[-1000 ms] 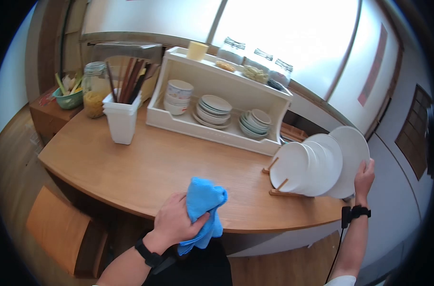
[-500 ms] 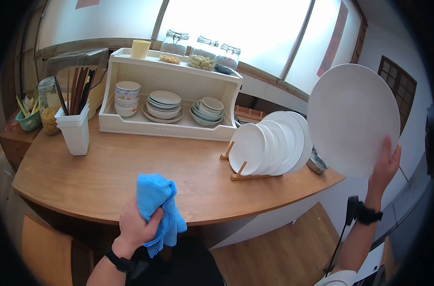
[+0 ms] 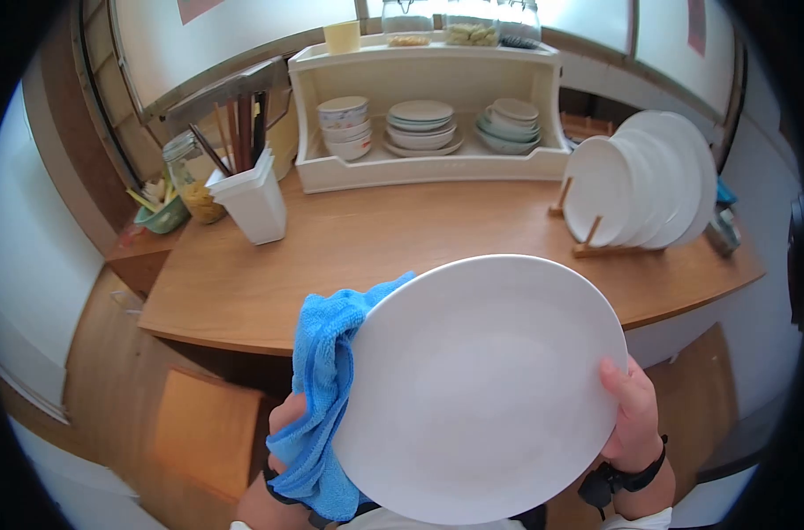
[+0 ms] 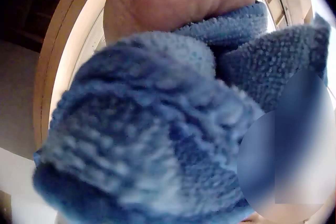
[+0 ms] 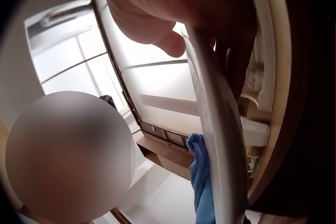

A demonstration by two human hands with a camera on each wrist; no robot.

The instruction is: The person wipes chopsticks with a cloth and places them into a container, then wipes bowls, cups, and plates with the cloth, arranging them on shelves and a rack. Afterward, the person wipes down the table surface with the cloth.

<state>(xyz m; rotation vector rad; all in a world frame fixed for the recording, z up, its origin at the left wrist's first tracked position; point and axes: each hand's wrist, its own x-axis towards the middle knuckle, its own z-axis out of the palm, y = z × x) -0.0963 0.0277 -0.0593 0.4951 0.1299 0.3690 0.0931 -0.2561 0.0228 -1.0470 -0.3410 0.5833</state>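
Note:
A large white plate point(image 3: 486, 389) is held in front of the body, its face toward the head camera. The right hand point(image 3: 630, 415) grips its right rim, thumb on the face; in the right wrist view the plate point(image 5: 223, 129) shows edge-on between thumb and fingers of the right hand point(image 5: 194, 14). A blue cloth point(image 3: 324, 380) lies against the plate's left rim, with the left hand point(image 3: 287, 428) holding it from behind, mostly covered. Bunched blue cloth point(image 4: 142, 129) fills much of the left wrist view below the left hand point(image 4: 178, 1); its fingers are hidden there.
Behind the plate is a wooden table point(image 3: 402, 230). More white plates point(image 3: 601, 190) stand in a wooden rack point(image 3: 618, 252) at right. A white shelf point(image 3: 428, 170) holds bowls and small plates; a white container point(image 3: 256, 208) of chopsticks stands left. A wooden stool point(image 3: 209, 428) is at lower left.
The right hand has brought the large plate from beside the rack to the front of the body. The blue cloth in the left hand now meets its left rim. The head view has shifted.

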